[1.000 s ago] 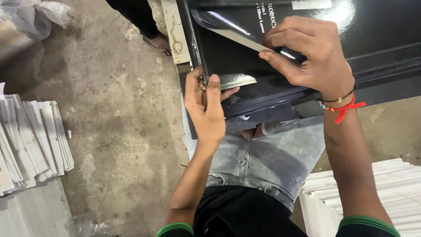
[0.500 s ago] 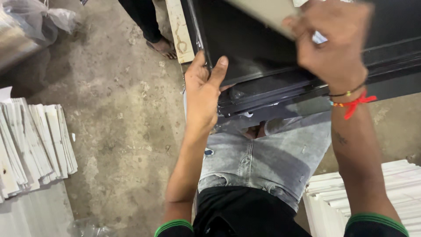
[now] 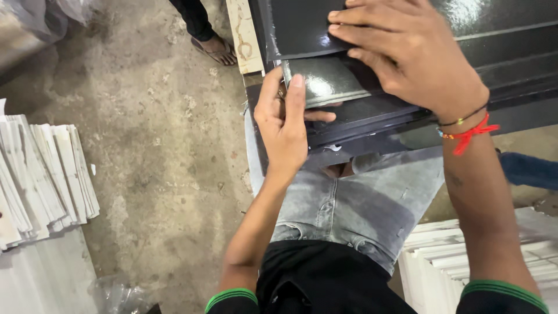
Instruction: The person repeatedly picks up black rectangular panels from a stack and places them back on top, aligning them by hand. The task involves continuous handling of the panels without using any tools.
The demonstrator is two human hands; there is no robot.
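A glossy black rectangular piece (image 3: 325, 81) lies on a stack of large black panels (image 3: 511, 64) resting across my lap. My left hand (image 3: 282, 125) grips the piece's left edge, thumb on top and fingers curled around the side. My right hand (image 3: 415, 58) presses flat on the black surface just right of the piece, fingers spread and pointing left. A red thread and a thin band circle my right wrist. The far part of the panels runs out of view at the top.
Stacks of white slats (image 3: 46, 174) lie on the concrete floor at left, and more white sheets (image 3: 488, 250) at lower right. Another person's sandalled foot (image 3: 218, 49) stands at the top. A pale wooden strip (image 3: 244, 35) lies beside the panels.
My right hand came down from lifting a thin sheet and now lies flat on the black surface. My left hand shifted slightly, still at the left edge.
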